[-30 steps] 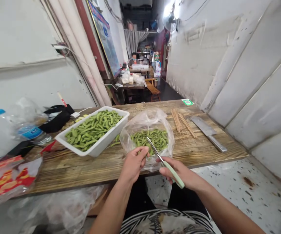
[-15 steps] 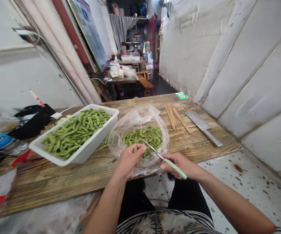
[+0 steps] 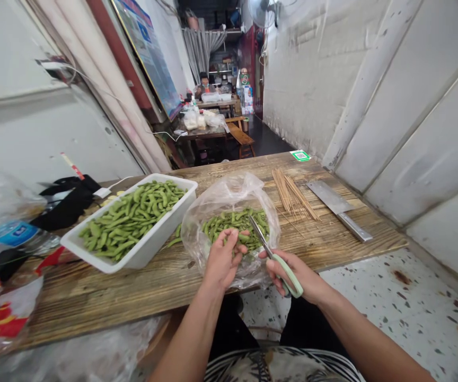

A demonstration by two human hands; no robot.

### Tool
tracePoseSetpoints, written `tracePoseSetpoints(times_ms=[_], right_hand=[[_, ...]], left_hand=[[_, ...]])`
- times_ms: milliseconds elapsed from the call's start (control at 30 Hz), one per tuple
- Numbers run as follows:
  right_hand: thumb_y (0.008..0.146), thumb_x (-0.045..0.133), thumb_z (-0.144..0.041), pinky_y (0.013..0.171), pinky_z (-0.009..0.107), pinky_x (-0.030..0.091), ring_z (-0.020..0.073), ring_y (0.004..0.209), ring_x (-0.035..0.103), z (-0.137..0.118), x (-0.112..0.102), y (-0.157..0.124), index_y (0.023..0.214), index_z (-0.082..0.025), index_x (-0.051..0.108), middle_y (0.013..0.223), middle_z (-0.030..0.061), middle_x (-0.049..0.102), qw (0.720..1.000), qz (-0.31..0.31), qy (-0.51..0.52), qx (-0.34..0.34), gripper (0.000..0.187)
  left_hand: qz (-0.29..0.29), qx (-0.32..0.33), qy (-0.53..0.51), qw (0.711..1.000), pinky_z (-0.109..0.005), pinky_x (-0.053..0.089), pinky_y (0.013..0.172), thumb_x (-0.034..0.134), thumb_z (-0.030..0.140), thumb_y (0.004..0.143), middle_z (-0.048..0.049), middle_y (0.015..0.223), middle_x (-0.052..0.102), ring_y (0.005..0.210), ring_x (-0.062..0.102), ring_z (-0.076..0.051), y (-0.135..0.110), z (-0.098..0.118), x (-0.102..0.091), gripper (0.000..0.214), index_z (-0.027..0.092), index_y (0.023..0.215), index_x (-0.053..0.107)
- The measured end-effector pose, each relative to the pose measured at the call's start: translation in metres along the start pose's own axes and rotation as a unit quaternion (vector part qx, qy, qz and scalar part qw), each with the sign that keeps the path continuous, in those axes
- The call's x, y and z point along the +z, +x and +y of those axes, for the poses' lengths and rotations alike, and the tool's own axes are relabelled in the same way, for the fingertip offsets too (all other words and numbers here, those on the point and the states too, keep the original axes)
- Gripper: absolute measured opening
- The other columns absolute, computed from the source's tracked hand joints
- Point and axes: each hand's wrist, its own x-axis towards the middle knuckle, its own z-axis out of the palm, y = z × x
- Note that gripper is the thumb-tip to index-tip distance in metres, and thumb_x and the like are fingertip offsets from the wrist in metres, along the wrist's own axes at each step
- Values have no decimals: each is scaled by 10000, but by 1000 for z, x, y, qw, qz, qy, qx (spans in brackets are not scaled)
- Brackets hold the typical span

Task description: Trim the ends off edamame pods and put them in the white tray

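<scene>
My left hand [image 3: 224, 260] is closed with its fingers curled over the front of a clear plastic bag [image 3: 191, 233]. A bit of green shows at its fingertips and looks like an edamame pod, mostly hidden by them. In the bag lie many trimmed edamame pods [image 3: 232, 218]. Scissors [image 3: 288, 273] with pale green handles are gripped in my right hand [image 3: 302, 276], just right of the left. Their slightly parted blades point up and left over the pods. To the left, a white plastic tub [image 3: 133, 260] is heaped with more edamame [image 3: 137, 215].
Bamboo skewers [image 3: 292, 193] and a cleaver [image 3: 336, 204] lie right of the bag on the wooden table [image 3: 125, 297]. A water bottle [image 3: 16, 233] and red-and-white packaging [image 3: 6, 313] are at the left. Further back, a person [image 3: 205, 85] sits by another table.
The scissors have drawn back from my left fingers and now point more upward. My left hand has turned, its fingers lifting and loosening a little. The view has shifted slightly left.
</scene>
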Motion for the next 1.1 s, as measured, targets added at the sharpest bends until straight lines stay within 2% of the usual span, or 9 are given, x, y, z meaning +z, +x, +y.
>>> tracePoseSetpoints(times_ms=[167, 300, 400, 500, 867, 933, 1000, 1067, 1100], right_hand=[[752, 611, -553, 367, 168, 360, 50, 396, 400, 2, -3, -5, 1017, -174, 517, 562, -85, 412, 999, -8, -34, 1, 472], [752, 596, -572, 405, 177, 362, 59, 440, 406, -3, -6, -9, 1076, -168, 513, 584, -72, 430, 995, -23, -96, 3, 525], [770, 582, -571, 441, 182, 366, 62, 489, 414, -6, -8, -10, 1142, -170, 501, 647, -52, 448, 988, -51, -144, 1, 553], [782, 591, -541, 453, 176, 361, 60, 515, 407, -8, -9, -9, 1070, -163, 535, 665, -45, 439, 983, -64, -173, -20, 479], [770, 608, -525, 300, 154, 277, 43, 316, 321, 3, -9, 2, 888, -157, 532, 437, -108, 358, 991, -62, -114, 12, 394], [774, 600, -533, 298, 148, 286, 41, 311, 309, 10, -14, 4, 933, -162, 524, 427, -115, 348, 994, -36, -100, 13, 410], [779, 580, -555, 305, 145, 298, 40, 317, 309, 16, -19, 6, 970, -160, 513, 431, -115, 352, 995, -16, -94, 17, 443], [773, 572, -575, 303, 145, 294, 41, 322, 306, 20, -23, 5, 1010, -153, 506, 436, -115, 348, 995, -10, -97, 26, 489], [772, 572, -576, 306, 144, 292, 41, 328, 307, 21, -25, 4, 1029, -150, 504, 442, -114, 347, 995, -11, -99, 29, 502]], left_hand=[[2, -8, 8, 1000, -108, 160, 327, 730, 418, 655, 5, 678, 604, 472, 515, -47, -3, 3, 1, 396, 165, 860, 504], [-12, -50, 58, 997, -121, 177, 333, 749, 294, 642, -37, 732, 625, 521, 545, -56, -8, 9, -1, 442, 110, 1010, 588], [-10, -51, 96, 994, -143, 146, 328, 750, 297, 640, -36, 692, 630, 387, 418, -9, -11, 10, -5, 397, 82, 940, 605], [-12, -31, 129, 991, -157, 110, 332, 744, 365, 640, 9, 582, 596, 307, 270, 19, -14, 8, -6, 391, 83, 866, 593], [-31, -35, 174, 984, -174, 96, 351, 726, 435, 624, 32, 514, 533, 314, 250, 5, -22, 15, -3, 384, 101, 745, 580], [-23, -13, 172, 985, -166, 123, 359, 697, 456, 652, 34, 542, 522, 350, 285, -7, -24, 27, -8, 379, 115, 765, 575], [17, 48, 194, 980, -162, 160, 369, 650, 449, 698, 29, 604, 529, 396, 336, -28, -23, 46, -20, 365, 132, 865, 581], [107, 150, 262, 947, -172, 216, 387, 577, 413, 756, 23, 653, 540, 434, 380, -57, -16, 73, -41, 353, 155, 997, 575], [165, 209, 316, 910, -183, 265, 411, 525, 389, 790, 20, 654, 544, 456, 406, -76, -10, 89, -55, 340, 164, 1040, 573]])
